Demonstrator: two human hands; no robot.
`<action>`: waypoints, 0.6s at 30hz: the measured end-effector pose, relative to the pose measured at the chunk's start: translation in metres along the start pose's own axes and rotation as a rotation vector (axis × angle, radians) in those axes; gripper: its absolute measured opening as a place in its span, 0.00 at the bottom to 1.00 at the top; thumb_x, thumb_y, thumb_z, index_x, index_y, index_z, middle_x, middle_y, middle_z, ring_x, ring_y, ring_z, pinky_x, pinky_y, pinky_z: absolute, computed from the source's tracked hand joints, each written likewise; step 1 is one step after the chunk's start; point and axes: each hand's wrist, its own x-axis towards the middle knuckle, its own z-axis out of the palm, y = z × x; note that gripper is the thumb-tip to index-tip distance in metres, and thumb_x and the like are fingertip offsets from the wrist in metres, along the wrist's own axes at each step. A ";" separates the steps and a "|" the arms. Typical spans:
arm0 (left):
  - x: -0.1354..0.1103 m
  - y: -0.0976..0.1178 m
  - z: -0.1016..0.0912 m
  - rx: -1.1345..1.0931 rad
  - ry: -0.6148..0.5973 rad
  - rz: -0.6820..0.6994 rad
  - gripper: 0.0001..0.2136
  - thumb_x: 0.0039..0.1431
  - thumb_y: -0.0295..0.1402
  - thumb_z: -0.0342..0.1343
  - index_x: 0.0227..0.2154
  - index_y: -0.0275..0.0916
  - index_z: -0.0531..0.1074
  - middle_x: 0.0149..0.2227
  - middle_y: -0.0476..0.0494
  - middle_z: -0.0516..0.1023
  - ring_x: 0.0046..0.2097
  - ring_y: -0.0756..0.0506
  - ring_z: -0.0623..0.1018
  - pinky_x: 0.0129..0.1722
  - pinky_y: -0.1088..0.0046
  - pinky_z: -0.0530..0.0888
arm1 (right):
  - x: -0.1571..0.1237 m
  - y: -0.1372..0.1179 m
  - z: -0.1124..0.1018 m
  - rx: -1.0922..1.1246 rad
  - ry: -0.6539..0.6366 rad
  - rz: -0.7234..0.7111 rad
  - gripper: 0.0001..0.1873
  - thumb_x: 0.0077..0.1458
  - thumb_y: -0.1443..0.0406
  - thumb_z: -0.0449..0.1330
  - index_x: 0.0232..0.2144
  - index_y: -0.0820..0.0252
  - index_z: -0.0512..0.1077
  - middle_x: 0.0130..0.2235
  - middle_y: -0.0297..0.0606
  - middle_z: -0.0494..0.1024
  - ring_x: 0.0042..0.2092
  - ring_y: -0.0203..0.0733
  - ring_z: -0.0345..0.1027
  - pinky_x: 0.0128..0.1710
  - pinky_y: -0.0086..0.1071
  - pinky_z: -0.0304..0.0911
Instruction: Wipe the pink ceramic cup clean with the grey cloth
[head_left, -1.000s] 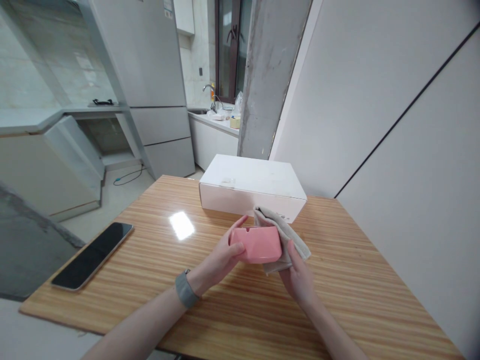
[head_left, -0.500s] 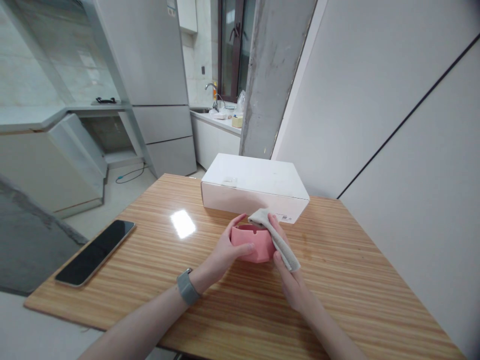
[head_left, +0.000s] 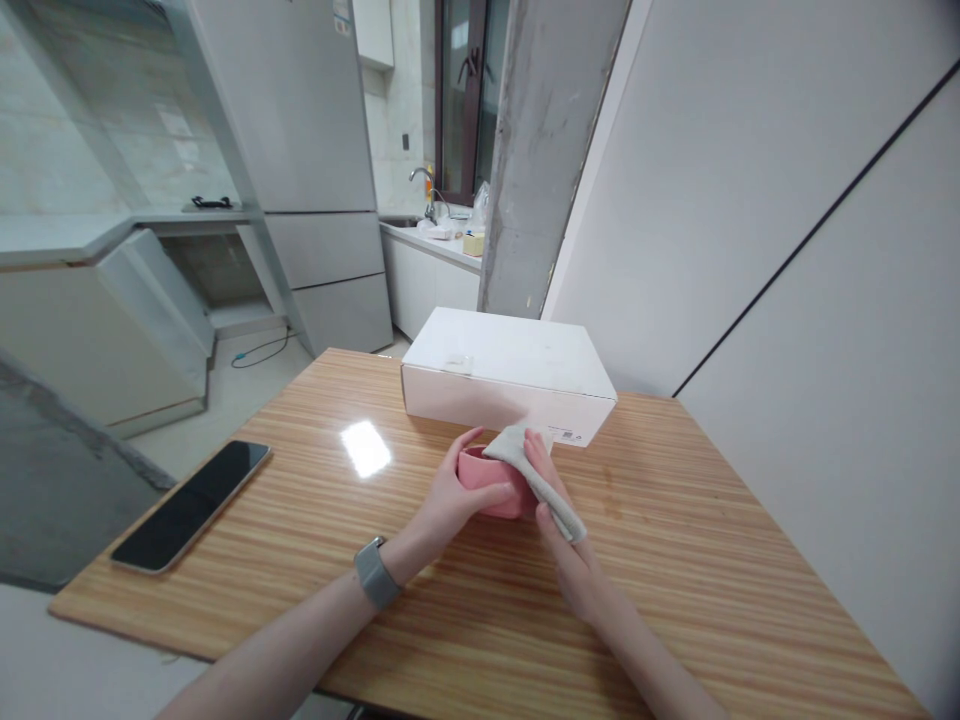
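My left hand (head_left: 459, 490) grips a pink ceramic ashtray (head_left: 478, 472), its fingers wrapped around the near side. The ashtray's rim and much of its right side are hidden by the hands and cloth. My right hand (head_left: 562, 545) pinches a beige-grey cloth (head_left: 525, 468) and presses it over the ashtray's upper right. A grey watch band (head_left: 376, 573) circles my left wrist. Both hands are held just above the wooden table (head_left: 675, 530), close to the white cardboard box (head_left: 504, 375).
A black smartphone (head_left: 191, 505) lies at the table's left. A concrete pillar (head_left: 544, 170) rises behind the box, and white wall panels fill the right. Farther back stand a grey refrigerator (head_left: 315, 150) and a counter with a sink faucet (head_left: 424, 190).
The cloth has moved from behind the ashtray to over its top, covering more of it. The ashtray has shifted slightly left and turned in my left hand.
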 end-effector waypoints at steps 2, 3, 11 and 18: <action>0.000 0.002 0.000 -0.031 -0.008 -0.020 0.40 0.41 0.35 0.72 0.58 0.40 0.63 0.52 0.37 0.74 0.52 0.38 0.74 0.53 0.62 0.69 | 0.000 0.006 -0.001 0.088 0.062 0.078 0.25 0.67 0.55 0.50 0.65 0.40 0.55 0.70 0.23 0.49 0.72 0.43 0.32 0.71 0.47 0.28; 0.000 0.002 -0.001 -0.047 -0.010 -0.034 0.40 0.41 0.36 0.71 0.58 0.40 0.62 0.51 0.37 0.75 0.51 0.38 0.74 0.52 0.62 0.69 | 0.001 0.009 -0.002 0.138 0.091 0.117 0.26 0.66 0.55 0.51 0.65 0.40 0.55 0.70 0.23 0.50 0.72 0.42 0.32 0.71 0.46 0.29; 0.004 0.003 -0.005 -0.094 -0.059 -0.102 0.42 0.43 0.35 0.69 0.63 0.37 0.60 0.52 0.36 0.73 0.52 0.39 0.73 0.53 0.64 0.66 | 0.003 0.017 0.000 0.272 0.161 0.214 0.25 0.61 0.53 0.58 0.60 0.44 0.66 0.66 0.26 0.61 0.71 0.44 0.40 0.71 0.43 0.30; 0.005 0.011 -0.008 -0.243 -0.217 -0.204 0.38 0.51 0.31 0.63 0.65 0.39 0.57 0.52 0.38 0.75 0.52 0.42 0.72 0.55 0.64 0.63 | 0.020 0.024 -0.012 0.647 0.393 0.292 0.23 0.54 0.50 0.63 0.51 0.47 0.75 0.61 0.29 0.70 0.69 0.48 0.49 0.70 0.45 0.37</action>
